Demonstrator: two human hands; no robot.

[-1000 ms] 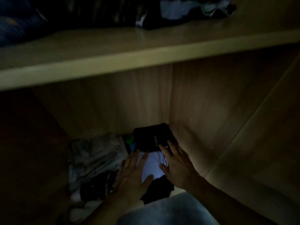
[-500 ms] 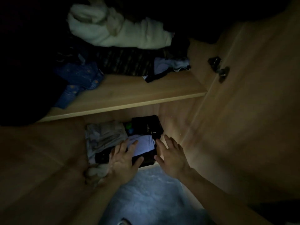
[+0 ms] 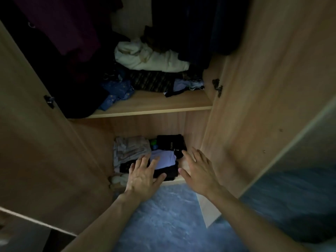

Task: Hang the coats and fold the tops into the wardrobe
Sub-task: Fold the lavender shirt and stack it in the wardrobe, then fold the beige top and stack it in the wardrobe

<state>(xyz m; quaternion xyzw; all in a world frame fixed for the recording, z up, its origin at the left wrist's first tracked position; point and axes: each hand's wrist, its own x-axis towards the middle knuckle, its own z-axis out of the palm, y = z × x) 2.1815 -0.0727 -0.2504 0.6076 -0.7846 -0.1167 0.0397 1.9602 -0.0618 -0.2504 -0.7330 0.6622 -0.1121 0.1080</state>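
Fingers, head view: on the left hand (image 3: pixel 143 177) the fingers (image 3: pixel 145 160) are held straight and spread, with nothing gripped; they are laid across the front-left corner of the lilac top (image 3: pixel 163 159), though actual contact cannot be confirmed in the dim light.
Right hand (image 3: pixel 198 171): it is likewise spread and empty, and is held just right of the lilac top, apparently clear of it.
Task's thing: the lilac top is folded flat in the bottom compartment of the wardrobe (image 3: pixel 263 88), and is stacked on a black garment (image 3: pixel 169 172).
Handling: the lilac top is judged light, soft and limp. Its fold would probably be lost if it were lifted by one edge. It is best taken from both sides with flat palms, or slid together with the garment beneath.
Around the lilac top: a black folded piece (image 3: pixel 171 143) lies behind it and a pale pile (image 3: pixel 129 150) to its left. A shelf (image 3: pixel 154 108) with a cream bundle (image 3: pixel 151 60) is seen above it, and dark coats (image 3: pixel 190 24) are hung higher up.
Hidden: the stack's front-left part is covered by the left hand. A small green and blue thing (image 3: pixel 154 144) behind the lilac top cannot be identified. The dark garments are merged by shadow, so their number cannot be told.
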